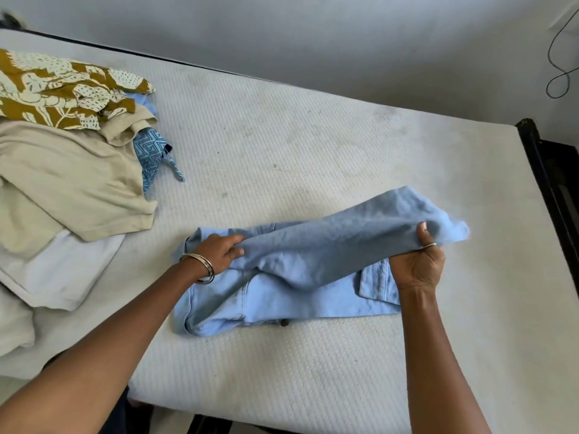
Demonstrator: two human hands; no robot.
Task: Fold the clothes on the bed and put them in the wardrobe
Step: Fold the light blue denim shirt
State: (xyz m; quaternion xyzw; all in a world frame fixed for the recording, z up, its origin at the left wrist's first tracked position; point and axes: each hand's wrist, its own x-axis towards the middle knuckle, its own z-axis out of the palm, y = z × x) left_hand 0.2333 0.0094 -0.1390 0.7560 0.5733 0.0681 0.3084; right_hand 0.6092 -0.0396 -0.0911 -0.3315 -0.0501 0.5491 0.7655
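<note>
Soft, light, limp: light blue denim-like shirt [282, 277] lying mid-fold on the white quilted mattress [313, 151], sagging between the two grasps. Left hand [219, 252] pinching the raised fold's left end, right hand [419, 261] clamping its right end under the thumb. Best gripped at seams and hems; beyond the left grasp, heaped beige, mustard-print and blue-patterned clothes [69, 158].

A mattress [282, 145] with a white, finely quilted cover occupies most of the view; faint grey marks are visible on its surface. A black bed frame [545, 183] borders the mattress along the right side, and a thin dark edge runs along its far side. A plain pale grey wall [313, 36] stands behind the bed. A dark cable [556, 57] hangs in a loop against the wall at upper right. Lighting is soft and even.
</note>
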